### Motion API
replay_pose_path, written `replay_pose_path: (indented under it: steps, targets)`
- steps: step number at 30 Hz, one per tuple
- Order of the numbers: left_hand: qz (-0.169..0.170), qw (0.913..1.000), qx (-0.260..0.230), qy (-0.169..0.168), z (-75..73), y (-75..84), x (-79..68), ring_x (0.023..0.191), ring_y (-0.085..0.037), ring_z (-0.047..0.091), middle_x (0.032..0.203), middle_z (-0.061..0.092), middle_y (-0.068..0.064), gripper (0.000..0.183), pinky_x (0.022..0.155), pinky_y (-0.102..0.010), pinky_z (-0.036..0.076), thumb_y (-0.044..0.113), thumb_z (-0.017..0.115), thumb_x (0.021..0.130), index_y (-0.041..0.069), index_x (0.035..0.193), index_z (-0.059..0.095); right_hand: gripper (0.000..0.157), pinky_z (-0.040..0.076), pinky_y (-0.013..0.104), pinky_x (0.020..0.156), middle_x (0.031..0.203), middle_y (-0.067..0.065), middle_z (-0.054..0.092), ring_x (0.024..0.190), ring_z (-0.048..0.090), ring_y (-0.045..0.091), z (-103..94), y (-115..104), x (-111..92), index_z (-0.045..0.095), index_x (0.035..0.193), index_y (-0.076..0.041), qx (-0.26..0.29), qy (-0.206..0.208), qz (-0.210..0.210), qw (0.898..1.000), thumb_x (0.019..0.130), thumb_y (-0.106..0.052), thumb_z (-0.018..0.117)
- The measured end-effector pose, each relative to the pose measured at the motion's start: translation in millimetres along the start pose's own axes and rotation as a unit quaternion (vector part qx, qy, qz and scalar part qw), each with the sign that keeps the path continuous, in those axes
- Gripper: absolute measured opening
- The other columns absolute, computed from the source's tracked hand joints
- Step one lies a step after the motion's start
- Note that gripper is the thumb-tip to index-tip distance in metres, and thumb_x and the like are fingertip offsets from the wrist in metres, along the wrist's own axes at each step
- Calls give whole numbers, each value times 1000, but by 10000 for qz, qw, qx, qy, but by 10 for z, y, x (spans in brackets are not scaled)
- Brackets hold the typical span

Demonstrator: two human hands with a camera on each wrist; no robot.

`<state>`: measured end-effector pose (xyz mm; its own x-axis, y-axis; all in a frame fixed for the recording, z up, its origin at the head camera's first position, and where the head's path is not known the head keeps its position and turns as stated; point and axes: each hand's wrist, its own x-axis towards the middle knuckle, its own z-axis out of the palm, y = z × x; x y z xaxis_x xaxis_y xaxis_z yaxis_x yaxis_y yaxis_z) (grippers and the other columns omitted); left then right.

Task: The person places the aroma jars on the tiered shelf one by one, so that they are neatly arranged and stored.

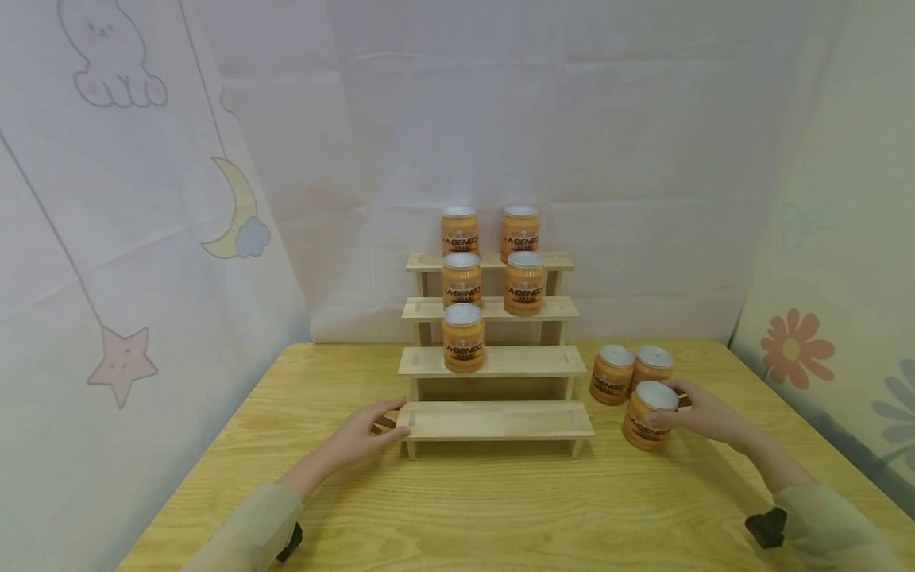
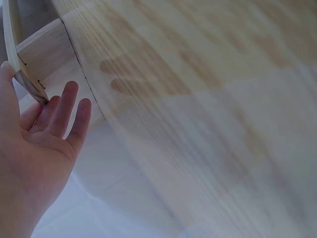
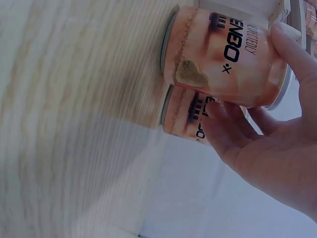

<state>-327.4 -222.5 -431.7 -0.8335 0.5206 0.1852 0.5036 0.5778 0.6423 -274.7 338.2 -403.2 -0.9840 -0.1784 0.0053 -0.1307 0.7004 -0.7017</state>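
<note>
A wooden four-tier display stand (image 1: 493,419) sits on the table, and my left hand (image 1: 360,435) grips the left end of its lowest shelf. In the left wrist view, the thumb and fingertips of that hand (image 2: 37,146) are at the shelf's end (image 2: 12,37), with some fingers loosely bent. To the stand's right, my right hand (image 1: 704,413) holds an orange can (image 1: 645,437) with a pale lid, thumb and fingers around its upper part. This can (image 3: 218,59) looks upright, its base at or close to the tabletop; contact is hard to tell.
Two more orange cans, one at left (image 1: 611,377) and one at right (image 1: 654,364), stand behind the held one. On the stand are two cans on the top tier, two on the second, and one can (image 1: 463,345) on the third. Patterned cloth walls surround the wooden table (image 1: 486,516).
</note>
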Motion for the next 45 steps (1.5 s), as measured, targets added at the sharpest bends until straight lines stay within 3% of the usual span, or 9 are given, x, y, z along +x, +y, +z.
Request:
replay_pose_path:
  steps: [6, 15, 28, 38, 45]
  targets:
    - [-55, 10000, 59, -29, 4, -4, 8, 106, -32, 61, 141, 45, -18, 65, 88, -48, 52, 42, 57, 92, 6, 143, 39, 72, 53, 37, 77, 124, 23, 49, 114, 52, 39, 53, -69, -19, 35, 132, 4, -2, 189, 163, 9997, 85, -39, 68]
    - [-141, 9999, 9, -42, -11, 27, -2, 107, -32, 60, 142, 45, -16, 66, 90, -48, 51, 45, 57, 91, 9, 144, 39, 73, 54, 34, 72, 119, 23, 55, 107, 57, 37, 71, -212, -74, 42, 130, 6, -316, 469, 88, 9984, 82, -41, 71]
    - [-119, 9999, 69, -32, -5, -20, -6, 107, -32, 60, 141, 45, -16, 66, 89, -46, 52, 44, 57, 91, 8, 143, 39, 77, 55, 38, 76, 128, 30, 48, 113, 53, 43, 2, -510, -12, 34, 140, 7, 20, 701, -258, 9972, 86, -36, 68]
    - [-86, 9999, 43, -45, -4, -15, -24, 107, -33, 60, 141, 45, -17, 66, 89, -46, 52, 44, 57, 92, 6, 143, 39, 76, 55, 36, 74, 129, 26, 51, 114, 53, 39, -45, -743, 104, 34, 143, -2, 177, 756, -296, 9965, 86, -42, 66]
    - [-18, 10000, -12, -41, -1, -24, -7, 107, -33, 60, 141, 45, -17, 67, 89, -48, 52, 44, 57, 92, 6, 143, 39, 66, 54, 36, 73, 125, 19, 55, 112, 53, 34, -74, -967, 187, 40, 142, -12, 217, 978, -721, 9923, 87, -38, 66]
